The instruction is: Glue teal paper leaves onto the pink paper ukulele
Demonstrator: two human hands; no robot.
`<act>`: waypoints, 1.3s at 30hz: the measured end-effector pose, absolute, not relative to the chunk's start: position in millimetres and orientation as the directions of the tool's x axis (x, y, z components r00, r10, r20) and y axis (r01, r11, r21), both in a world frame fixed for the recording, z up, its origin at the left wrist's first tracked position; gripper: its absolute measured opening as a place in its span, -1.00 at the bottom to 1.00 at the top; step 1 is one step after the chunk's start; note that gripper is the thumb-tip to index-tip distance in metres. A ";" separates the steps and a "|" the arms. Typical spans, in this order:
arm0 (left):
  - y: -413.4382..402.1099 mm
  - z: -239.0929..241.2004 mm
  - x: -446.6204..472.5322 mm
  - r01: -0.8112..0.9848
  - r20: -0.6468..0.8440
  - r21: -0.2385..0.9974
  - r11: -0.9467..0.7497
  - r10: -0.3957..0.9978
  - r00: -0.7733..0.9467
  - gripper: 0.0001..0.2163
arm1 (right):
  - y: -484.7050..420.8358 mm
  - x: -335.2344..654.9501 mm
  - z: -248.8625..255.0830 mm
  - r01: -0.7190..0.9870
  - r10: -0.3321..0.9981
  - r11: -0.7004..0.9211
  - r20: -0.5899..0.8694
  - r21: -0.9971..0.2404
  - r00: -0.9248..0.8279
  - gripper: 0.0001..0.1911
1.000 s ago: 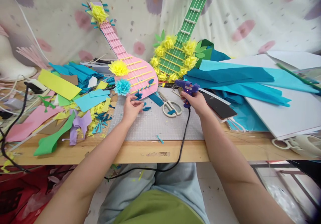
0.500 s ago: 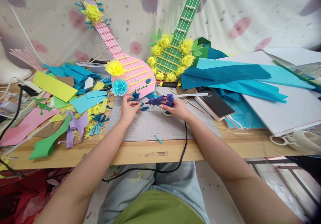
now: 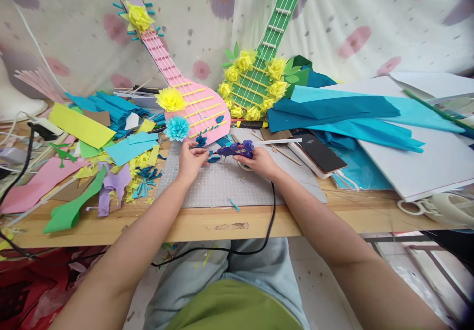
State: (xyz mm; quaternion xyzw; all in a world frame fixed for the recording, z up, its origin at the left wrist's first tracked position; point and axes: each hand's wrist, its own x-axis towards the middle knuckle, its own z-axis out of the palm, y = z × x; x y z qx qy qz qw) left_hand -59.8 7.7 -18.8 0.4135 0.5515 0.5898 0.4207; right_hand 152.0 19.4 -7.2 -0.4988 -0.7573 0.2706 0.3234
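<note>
My right hand (image 3: 259, 161) is wrapped round a purple hot glue gun (image 3: 236, 149) with a white glue stick (image 3: 279, 141) poking out of its back. The nozzle points left, right at the fingertips of my left hand (image 3: 192, 160). Those fingers pinch a small dark blue paper leaf (image 3: 210, 153), partly hidden by them. Just behind stands a pink paper pipa (image 3: 207, 110) with yellow bars, a yellow flower (image 3: 170, 99) and a light blue flower (image 3: 177, 128). Under both hands lies a grey cutting mat (image 3: 222, 187).
A green paper instrument (image 3: 255, 81) ringed with yellow flowers leans against the curtain. Paper scraps (image 3: 129, 147) heap at left; blue crepe paper (image 3: 333, 108) and a phone (image 3: 322, 151) lie at right. The gun's black cord (image 3: 272, 221) hangs over the table edge (image 3: 148, 236).
The glue gun has shifted slightly left, its nozzle closer to the leaf in my left fingers. My left hand has stayed nearly still.
</note>
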 end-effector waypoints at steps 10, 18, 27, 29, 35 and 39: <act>6.7 -17.1 -58.9 -0.042 0.017 0.999 -0.031 0.955 -0.296 -0.55 | 20.2 152.9 -6.9 0.593 0.932 0.357 0.231 -0.722 -0.280 -0.61; 7.1 -18.6 -59.8 -0.035 0.028 0.999 -0.039 0.960 -0.279 -0.53 | 21.4 152.8 -9.0 0.557 0.924 0.379 0.264 -0.739 -0.278 -0.63; 5.0 -10.0 -62.8 -0.001 0.054 0.998 -0.057 0.963 -0.264 -0.58 | 36.7 177.7 -13.7 0.557 0.946 0.224 0.315 -0.800 0.073 -0.49; 5.2 -1.7 -71.4 0.031 0.122 0.992 -0.118 0.946 -0.301 -0.60 | 41.8 188.8 -15.8 0.586 0.938 0.161 0.307 -0.794 0.159 -0.48; 6.9 19.2 -108.4 0.149 0.281 0.960 -0.239 0.818 -0.502 -0.61 | 48.0 198.5 -16.3 0.699 0.949 0.044 0.249 -0.714 0.195 -0.48; 8.2 19.1 -115.6 0.194 0.274 0.960 -0.203 0.822 -0.499 -0.57 | 49.7 193.1 -14.9 0.781 0.949 -0.055 0.210 -0.622 0.234 -0.48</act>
